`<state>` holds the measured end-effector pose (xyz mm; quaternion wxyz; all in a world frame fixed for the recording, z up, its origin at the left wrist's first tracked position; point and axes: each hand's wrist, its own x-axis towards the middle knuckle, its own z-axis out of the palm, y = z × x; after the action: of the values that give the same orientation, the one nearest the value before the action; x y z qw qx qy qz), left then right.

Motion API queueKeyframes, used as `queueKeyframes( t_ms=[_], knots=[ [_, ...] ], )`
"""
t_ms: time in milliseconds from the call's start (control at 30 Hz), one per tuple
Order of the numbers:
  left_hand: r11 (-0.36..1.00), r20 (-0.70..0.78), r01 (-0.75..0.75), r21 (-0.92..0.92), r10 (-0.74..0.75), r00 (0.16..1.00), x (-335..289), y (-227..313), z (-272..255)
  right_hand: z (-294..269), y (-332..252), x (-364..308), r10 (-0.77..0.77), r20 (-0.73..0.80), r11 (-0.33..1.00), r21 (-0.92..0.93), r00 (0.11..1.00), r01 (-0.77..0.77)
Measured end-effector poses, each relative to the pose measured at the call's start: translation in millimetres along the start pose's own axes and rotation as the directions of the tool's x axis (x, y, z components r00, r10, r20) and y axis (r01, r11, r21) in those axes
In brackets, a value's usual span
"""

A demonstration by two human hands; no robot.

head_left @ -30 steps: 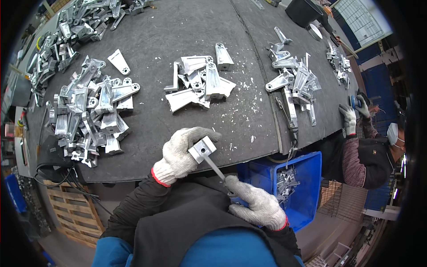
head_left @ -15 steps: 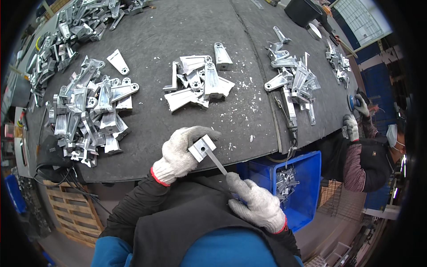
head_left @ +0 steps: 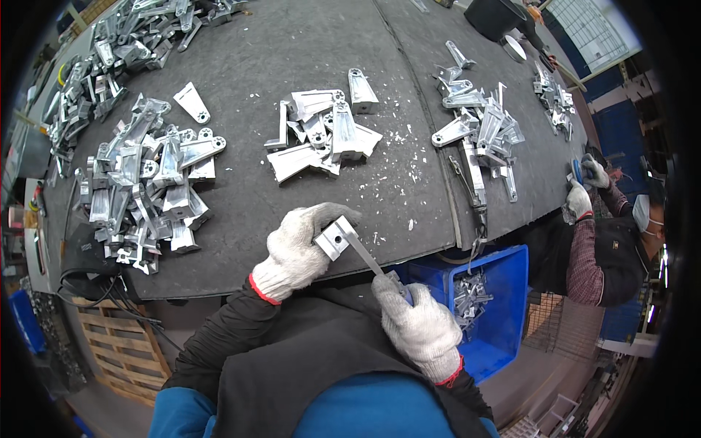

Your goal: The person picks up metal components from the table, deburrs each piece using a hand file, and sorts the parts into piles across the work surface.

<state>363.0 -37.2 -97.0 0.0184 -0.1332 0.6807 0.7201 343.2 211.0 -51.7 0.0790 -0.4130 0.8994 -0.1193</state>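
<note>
My gloved left hand (head_left: 296,244) grips a silver metal bracket (head_left: 332,241) just off the table's near edge, its square base with a round hole facing me. In my gloved right hand (head_left: 420,321) is a flat, narrow metal file (head_left: 363,254), slanting up to the left. The file's far end lies against the bracket's right edge. My right fingers wrap round the end of the file and hide its grip. Beyond my left hand a small heap of brackets (head_left: 321,131) lies on the dark table (head_left: 292,44), with pale shavings (head_left: 398,182) scattered beside it.
Larger bracket piles (head_left: 139,182) fill the table's left side, and another heap (head_left: 482,124) lies to the right near an air tool (head_left: 473,182). Below the edge stands a blue bin (head_left: 504,343) holding metal parts. At right a gloved co-worker (head_left: 606,248) handles a blue disc-shaped tool (head_left: 577,171).
The file has shifted along the bracket's edge, and my right hand has turned and moved slightly. My left hand and the bracket have tilted and risen a little. The co-worker's hands have moved closer together.
</note>
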Motion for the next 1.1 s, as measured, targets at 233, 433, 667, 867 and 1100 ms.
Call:
queueKeyframes(
  t_ms=[233, 433, 667, 867, 1100],
  knots=[
    [0.994, -0.017, -0.003, 0.108, 0.004, 1.0, 4.6, 8.3, -2.7, -12.0, 0.0, 13.7, 0.243, 0.077, 0.965, 0.084, 0.967, -0.249],
    [0.969, 0.166, 0.092, 0.228, -0.132, 0.977, 16.4, 46.0, -7.5, -20.5, 37.6, 32.7, 0.338, 0.005, 0.868, 0.386, 0.941, -0.314],
    [0.992, 0.274, 0.1, -0.082, -0.074, 0.959, 93.4, 70.3, 28.0, -12.6, 56.9, 46.2, 0.424, 0.082, 0.87, 0.239, 0.902, -0.431],
    [0.921, 0.173, -0.284, 0.265, 0.245, 0.954, 203.1, 121.4, 89.2, -14.2, 55.4, 44.6, 0.443, 0.049, 0.861, 0.254, 0.895, -0.44],
    [0.601, 0.084, -0.252, 0.758, 0.294, 0.952, 191.6, 151.9, 41.3, -11.6, 71.9, 44.1, 0.424, 0.125, 0.819, 0.37, 0.897, -0.439]
  ],
)
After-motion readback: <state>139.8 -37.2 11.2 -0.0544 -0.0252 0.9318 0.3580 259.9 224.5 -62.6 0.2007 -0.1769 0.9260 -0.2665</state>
